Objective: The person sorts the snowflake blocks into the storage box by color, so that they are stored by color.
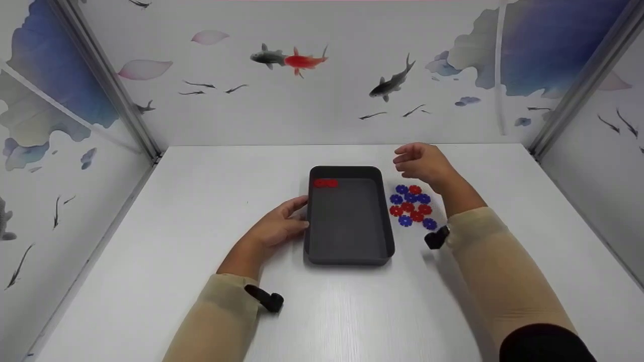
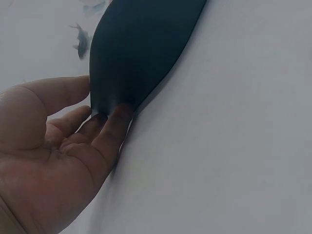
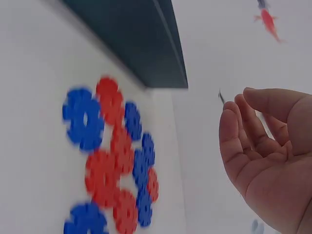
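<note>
A dark grey rectangular tray point(image 1: 347, 261) lies on the white table, with two red notched plastic discs point(image 1: 326, 183) side by side in its far left corner. My left hand point(image 1: 276, 226) touches the outside of its left wall, fingertips and thumb against the side point(image 2: 141, 48) in the left wrist view. To the right of the tray lies a loose group of red discs point(image 1: 425, 210) and blue discs point(image 1: 405, 220), each slotted round the edge. Above and beyond that group hovers my right hand point(image 1: 425, 163), fingers loosely bent, nothing between them in the right wrist view.
White panels printed with fish and lotus leaves stand at the back point(image 1: 347, 115) and on both sides of the table point(image 1: 201, 181). Metal posts point(image 1: 108, 80) mark the corners. A small black device point(image 1: 436, 237) sits at each wrist.
</note>
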Demonstrator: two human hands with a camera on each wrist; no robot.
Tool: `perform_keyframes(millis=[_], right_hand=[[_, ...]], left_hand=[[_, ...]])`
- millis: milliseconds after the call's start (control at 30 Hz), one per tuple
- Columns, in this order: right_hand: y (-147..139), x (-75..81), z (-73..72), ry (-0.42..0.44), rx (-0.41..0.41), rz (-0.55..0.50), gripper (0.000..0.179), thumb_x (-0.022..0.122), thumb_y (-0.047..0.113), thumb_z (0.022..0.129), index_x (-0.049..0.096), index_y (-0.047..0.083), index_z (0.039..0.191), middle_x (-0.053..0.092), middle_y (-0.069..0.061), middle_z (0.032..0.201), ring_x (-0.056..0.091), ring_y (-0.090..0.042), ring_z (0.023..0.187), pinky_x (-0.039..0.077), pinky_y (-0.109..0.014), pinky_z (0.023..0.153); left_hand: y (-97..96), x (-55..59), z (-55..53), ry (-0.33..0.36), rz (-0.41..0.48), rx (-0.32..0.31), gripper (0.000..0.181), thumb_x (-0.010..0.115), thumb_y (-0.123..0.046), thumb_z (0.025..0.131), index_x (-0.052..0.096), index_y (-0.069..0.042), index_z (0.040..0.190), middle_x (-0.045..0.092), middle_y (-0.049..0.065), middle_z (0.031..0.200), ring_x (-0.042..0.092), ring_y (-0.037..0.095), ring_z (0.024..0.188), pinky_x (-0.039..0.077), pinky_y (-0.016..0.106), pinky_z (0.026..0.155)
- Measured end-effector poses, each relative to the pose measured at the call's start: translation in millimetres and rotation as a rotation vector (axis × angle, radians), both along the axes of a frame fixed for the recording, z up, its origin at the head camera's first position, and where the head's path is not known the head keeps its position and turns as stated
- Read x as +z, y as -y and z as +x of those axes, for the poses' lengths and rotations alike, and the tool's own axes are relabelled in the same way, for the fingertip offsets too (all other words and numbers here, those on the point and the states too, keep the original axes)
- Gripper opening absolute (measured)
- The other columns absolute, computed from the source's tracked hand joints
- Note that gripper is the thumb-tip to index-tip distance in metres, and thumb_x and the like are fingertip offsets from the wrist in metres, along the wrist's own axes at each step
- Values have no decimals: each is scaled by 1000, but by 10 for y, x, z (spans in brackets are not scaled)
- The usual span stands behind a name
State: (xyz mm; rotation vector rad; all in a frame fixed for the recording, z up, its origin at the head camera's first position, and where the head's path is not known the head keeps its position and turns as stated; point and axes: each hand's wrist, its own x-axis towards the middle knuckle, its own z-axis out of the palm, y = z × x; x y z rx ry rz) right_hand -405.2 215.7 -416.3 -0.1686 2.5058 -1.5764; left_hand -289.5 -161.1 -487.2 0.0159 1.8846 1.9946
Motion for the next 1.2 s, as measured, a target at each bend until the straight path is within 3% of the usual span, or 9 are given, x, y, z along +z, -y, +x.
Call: perform_keyframes(millis=[400,633,1000,1200], right_hand=[[-427,-255,-70,106,-84,83,51,73,20,102,56,14,150,63,-16,150,62,-35,140,49,-49,121],[-521,-403,-85,197,-84,162,55,73,20,102,54,15,153,60,-15,153,56,-35,140,45,-50,124],[-552,-467,-98,186,-8,267,52,71,12,101,56,14,150,62,-15,147,56,-36,138,42,-54,126],[-521,-450,-80,182,-18,322,50,72,12,100,58,17,148,63,-13,144,56,-36,135,42,-57,125]], left_hand=[[15,-3,2,-5,-1,6,75,68,5,96,45,-18,164,34,-2,175,38,25,161,40,44,128],[15,0,2,-10,-5,3,75,68,4,96,44,-18,164,34,-2,175,37,25,162,40,45,128],[6,-1,-6,-2,12,-8,75,66,5,98,41,-17,166,33,-1,175,46,24,157,43,44,125],[6,1,4,3,3,-12,74,65,4,99,41,-19,165,35,-2,175,45,23,157,41,46,127]])
